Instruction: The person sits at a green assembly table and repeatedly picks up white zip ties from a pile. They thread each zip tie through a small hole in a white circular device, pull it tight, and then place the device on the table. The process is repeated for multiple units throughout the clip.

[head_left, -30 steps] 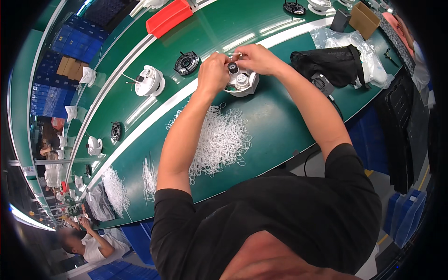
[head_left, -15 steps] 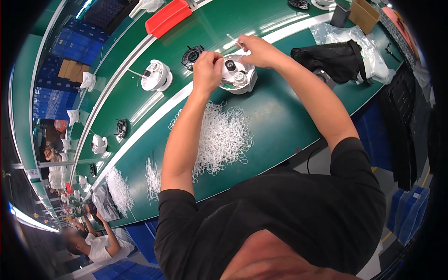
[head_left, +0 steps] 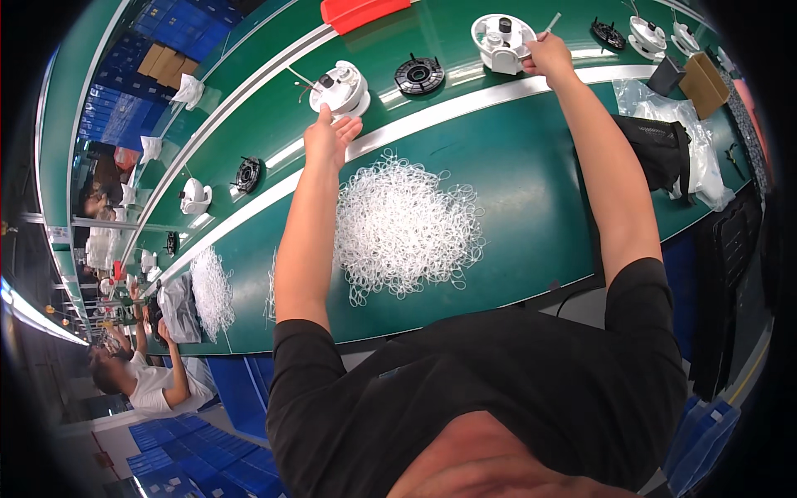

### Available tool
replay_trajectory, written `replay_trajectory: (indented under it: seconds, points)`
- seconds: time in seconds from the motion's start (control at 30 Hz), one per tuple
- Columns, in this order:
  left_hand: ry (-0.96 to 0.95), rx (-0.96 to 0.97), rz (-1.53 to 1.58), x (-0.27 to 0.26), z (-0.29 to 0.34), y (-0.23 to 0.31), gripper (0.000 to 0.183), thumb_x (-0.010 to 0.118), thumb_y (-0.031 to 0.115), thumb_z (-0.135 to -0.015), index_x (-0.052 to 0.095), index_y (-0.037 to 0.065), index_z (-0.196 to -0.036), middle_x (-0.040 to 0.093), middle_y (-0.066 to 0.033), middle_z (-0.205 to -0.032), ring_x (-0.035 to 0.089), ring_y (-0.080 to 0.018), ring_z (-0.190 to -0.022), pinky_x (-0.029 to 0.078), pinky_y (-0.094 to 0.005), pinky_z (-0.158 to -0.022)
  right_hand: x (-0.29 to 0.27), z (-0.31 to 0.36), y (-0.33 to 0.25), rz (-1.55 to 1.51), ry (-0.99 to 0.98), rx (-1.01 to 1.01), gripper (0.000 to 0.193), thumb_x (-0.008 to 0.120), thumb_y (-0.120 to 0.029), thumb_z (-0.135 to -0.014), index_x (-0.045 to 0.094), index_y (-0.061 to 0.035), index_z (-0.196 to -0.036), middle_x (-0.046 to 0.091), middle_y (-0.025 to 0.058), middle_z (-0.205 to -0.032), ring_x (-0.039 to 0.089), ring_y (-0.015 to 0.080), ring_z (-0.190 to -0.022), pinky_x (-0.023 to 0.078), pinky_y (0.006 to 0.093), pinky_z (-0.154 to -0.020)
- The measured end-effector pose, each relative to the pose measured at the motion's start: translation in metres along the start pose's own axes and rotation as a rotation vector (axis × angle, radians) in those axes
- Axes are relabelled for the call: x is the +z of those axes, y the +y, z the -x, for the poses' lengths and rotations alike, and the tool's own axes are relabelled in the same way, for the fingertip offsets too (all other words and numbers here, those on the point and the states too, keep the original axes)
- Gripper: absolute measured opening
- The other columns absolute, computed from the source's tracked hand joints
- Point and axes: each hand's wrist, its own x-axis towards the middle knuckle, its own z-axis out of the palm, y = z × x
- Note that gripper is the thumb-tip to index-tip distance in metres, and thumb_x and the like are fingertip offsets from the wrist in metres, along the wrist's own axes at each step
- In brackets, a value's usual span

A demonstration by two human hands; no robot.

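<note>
My right hand [head_left: 550, 60] is closed on the right rim of a white round housing [head_left: 503, 60], which has a black cylinder on top and sits on the green strip beyond the pale rail. A thin white cable [head_left: 553, 22] sticks up beside these fingers. My left hand [head_left: 330, 139] is open, thumb and fingers apart, at the near edge of a second white housing [head_left: 342, 90]; whether it touches is hard to tell. Between the two housings lies a black round slotted part [head_left: 419, 75]. Nearer me is a pile of white looped ties [head_left: 407, 228].
Farther left are another black part [head_left: 247, 174], a white housing [head_left: 196, 196] and a smaller tie pile [head_left: 211, 290]. A red bin [head_left: 365, 12] stands at the back. To the right lie a black mesh bag [head_left: 652, 153] and a cardboard box [head_left: 704, 83]. A co-worker [head_left: 158, 382] sits far left.
The housing that both hands were on has moved from the near table onto the strip beyond the rail. My left hand has left it and gone to another housing. The view has shifted.
</note>
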Motion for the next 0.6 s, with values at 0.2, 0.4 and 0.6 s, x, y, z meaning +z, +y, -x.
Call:
replay_trajectory:
  seconds: [0.2,0.4,0.6]
  points:
    - [-0.082,-0.023,0.109,0.004,-0.027,-0.013,0.043,0.037,0.018,-0.102,0.031,-0.013,-0.131,0.051,-0.0346,-0.121,0.067,-0.0415,-0.094,0.063,-0.0413,-0.073,-0.009,-0.012,0.017,0.164,0.248,0.090,0.051,0.068,-0.034,-0.090,0.057,0.0084,-0.117,0.066,0.0176,-0.093,0.067,0.0222,-0.079,0.059,0.0356,-0.070]
    - [-0.131,0.132,-0.168,0.015,-0.009,-0.007,0.042,0.029,0.007,-0.092,0.036,-0.011,-0.130,0.059,-0.0280,-0.115,0.069,-0.0371,-0.091,0.064,-0.0392,-0.070,-0.009,0.086,-0.007,0.130,0.379,-0.360,0.047,0.062,-0.042,-0.092,0.066,-0.0004,-0.113,0.068,0.0135,-0.105,0.064,0.0297,-0.097,0.049,0.0374,-0.085]
    - [-0.514,0.230,-0.507,0.051,0.051,0.000,0.038,0.036,0.012,-0.092,0.055,-0.008,-0.119,0.066,-0.0202,-0.102,0.070,-0.0273,-0.076,0.062,-0.0353,-0.062,0.017,0.117,-0.029,-0.047,-0.541,-0.288,0.043,0.065,-0.035,-0.094,0.068,0.0017,-0.116,0.068,0.0034,-0.104,0.056,0.0105,-0.094,0.045,0.0272,-0.084]
